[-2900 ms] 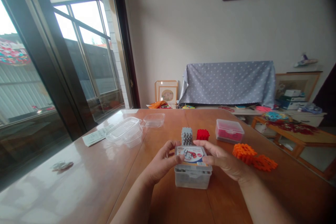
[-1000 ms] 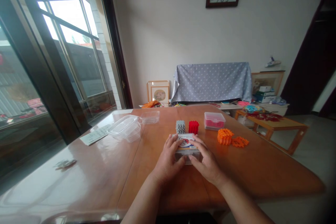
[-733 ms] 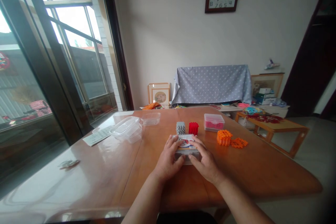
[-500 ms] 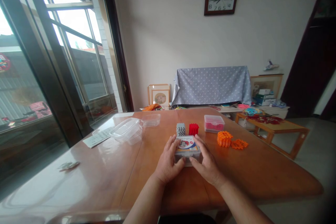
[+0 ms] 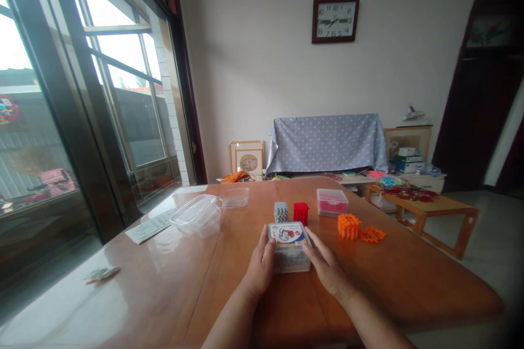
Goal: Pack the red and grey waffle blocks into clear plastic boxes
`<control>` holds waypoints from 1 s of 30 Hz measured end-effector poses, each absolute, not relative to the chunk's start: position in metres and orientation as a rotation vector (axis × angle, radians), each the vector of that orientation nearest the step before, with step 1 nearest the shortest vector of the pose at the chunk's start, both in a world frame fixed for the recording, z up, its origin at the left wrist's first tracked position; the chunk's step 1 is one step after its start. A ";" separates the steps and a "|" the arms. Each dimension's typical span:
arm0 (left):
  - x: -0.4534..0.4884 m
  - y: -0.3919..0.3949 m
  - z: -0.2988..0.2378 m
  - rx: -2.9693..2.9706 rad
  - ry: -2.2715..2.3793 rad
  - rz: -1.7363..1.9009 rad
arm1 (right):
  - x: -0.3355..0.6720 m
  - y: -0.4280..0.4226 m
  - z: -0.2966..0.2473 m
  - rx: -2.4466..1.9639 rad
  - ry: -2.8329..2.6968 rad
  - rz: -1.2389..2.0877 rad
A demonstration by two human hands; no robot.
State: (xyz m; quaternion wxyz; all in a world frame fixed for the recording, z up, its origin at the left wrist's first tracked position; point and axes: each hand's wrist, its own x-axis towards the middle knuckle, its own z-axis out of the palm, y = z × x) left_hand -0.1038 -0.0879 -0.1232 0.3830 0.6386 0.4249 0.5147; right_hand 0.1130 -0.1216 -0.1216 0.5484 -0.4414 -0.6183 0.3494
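Observation:
In front of me on the table stands a clear plastic box (image 5: 291,259) with a printed label on its lid (image 5: 289,233). My left hand (image 5: 261,262) holds the box's left side, its thumb by the lid's edge. From the right, my right hand (image 5: 326,267) grips the opposite side, fingers along the lid's edge. Just behind the box are a grey block of small interlocked pieces (image 5: 281,211) and a red block (image 5: 301,212). Farther right sit an orange block (image 5: 349,227) and a flat orange piece (image 5: 372,234).
A clear box with pink-red contents (image 5: 332,203) stands at the back right. To the left lie clear plastic containers (image 5: 196,212), a printed sheet (image 5: 149,226) and a small crumpled item (image 5: 102,274). The wooden table (image 5: 229,289) has its right edge near a low side table (image 5: 434,210).
My thumbs have moved from the front of the box up to the sides of its lid. The view has tilted slightly upward; the other things on the table stay in place.

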 end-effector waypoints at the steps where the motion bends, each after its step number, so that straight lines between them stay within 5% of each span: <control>1: -0.104 -0.089 -0.121 1.629 1.063 1.305 | 0.113 -0.122 -0.121 -1.037 -1.467 0.819; 30: -0.065 -0.093 -0.063 1.440 0.625 1.120 | 0.129 -0.123 -0.073 -0.894 -1.336 0.828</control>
